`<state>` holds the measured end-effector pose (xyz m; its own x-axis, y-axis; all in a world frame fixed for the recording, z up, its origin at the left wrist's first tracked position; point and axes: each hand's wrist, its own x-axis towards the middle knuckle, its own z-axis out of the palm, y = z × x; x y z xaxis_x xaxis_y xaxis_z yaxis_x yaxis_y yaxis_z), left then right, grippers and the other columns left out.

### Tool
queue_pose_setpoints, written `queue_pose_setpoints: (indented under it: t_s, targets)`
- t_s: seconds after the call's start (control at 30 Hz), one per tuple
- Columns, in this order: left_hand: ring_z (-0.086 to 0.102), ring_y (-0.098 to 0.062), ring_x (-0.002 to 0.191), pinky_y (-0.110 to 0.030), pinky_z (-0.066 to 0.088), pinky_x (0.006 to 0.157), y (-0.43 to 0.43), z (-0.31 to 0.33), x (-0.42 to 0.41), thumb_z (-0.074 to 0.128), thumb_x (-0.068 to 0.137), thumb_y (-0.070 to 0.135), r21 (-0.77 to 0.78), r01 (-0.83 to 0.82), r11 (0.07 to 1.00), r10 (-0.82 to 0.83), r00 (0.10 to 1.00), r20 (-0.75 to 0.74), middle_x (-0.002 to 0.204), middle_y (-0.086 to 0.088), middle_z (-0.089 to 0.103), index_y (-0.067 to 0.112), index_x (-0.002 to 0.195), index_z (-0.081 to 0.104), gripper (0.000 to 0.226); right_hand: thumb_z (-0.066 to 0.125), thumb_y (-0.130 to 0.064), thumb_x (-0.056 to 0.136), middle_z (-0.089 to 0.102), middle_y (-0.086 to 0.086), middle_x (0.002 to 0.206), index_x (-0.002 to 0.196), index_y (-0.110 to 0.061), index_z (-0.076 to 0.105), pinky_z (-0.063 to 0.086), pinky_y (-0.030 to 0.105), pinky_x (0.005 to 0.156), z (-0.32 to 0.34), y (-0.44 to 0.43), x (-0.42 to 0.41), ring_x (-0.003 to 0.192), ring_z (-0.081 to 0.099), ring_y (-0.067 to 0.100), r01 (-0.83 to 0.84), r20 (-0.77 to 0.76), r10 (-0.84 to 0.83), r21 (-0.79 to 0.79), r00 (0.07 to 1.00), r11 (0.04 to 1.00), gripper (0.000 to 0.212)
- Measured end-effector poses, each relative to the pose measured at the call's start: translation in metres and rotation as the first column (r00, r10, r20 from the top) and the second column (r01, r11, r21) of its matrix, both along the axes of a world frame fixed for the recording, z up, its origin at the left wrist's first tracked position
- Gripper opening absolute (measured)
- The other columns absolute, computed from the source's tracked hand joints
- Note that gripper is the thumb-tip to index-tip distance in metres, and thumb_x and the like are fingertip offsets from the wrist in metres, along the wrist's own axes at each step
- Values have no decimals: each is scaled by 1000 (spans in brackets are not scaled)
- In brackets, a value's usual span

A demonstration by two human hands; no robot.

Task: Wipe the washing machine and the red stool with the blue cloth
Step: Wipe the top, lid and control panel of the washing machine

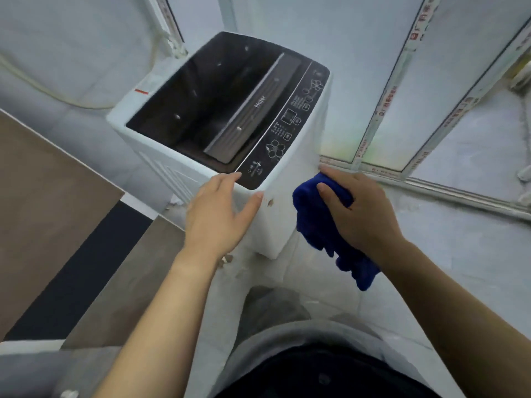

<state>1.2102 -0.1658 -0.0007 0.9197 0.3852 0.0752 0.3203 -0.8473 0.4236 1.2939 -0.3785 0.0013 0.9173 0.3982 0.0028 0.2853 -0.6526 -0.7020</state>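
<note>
Right hand [362, 208] presses the bunched blue cloth [319, 222] flat against the white side panel of the washing machine [298, 168], near its front corner. Left hand [218, 214] rests open on that corner, grasping nothing. Risks: the loose hanging cloth tail may slip free; the left fingers lie beside the control panel [287, 122] and may press a button. No red stool is in view.
</note>
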Motion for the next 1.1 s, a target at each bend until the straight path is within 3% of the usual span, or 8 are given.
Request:
queue_pose_setpoints:
  t_s: [0.2,0.43,0.6,0.87,1.0,1.1]
  targets:
    - [47,-21,120,-42,39,98,41,-16,22,32,84,67,24,-249,968,250,965,-76,137,3,47,26,132,44,64,43,-45,94,57,-6,109,131,-42,48,34,22,78,4,63,85,92,51,11,-249,4,249,31,969,968,38]
    - [44,-19,123,-44,42,97,97,-2,127,34,85,66,43,-277,960,278,960,-24,135,2,49,24,134,44,65,43,-47,92,57,-12,102,130,-43,48,35,14,73,9,125,183,86,51,4,-308,47,306,51,951,950,38]
    - [45,-19,122,-46,42,97,127,3,169,27,81,70,42,-369,928,370,928,-32,133,2,51,24,132,46,71,48,-50,89,58,-20,103,127,-45,50,39,21,85,24,169,244,91,53,0,-358,56,354,83,934,930,38]
    - [48,-22,120,-48,43,95,151,1,224,30,80,69,86,-594,800,599,800,-40,131,2,52,22,129,49,71,54,-49,87,60,-17,119,127,-40,52,36,17,95,38,268,344,111,52,0,-647,-1,653,139,757,750,41]
    - [47,-24,121,-49,42,97,154,5,278,31,78,69,110,-675,730,682,730,-49,130,0,53,22,128,51,71,59,-50,84,57,-27,111,123,-40,53,33,4,84,45,301,415,100,50,-8,-707,-11,721,183,693,683,41]
    - [46,-23,123,-50,41,98,169,8,329,30,79,69,129,-676,726,686,724,-68,132,0,52,23,129,49,71,60,-51,83,59,-22,104,117,-39,54,42,16,83,53,326,476,94,55,3,-698,53,701,166,711,696,37]
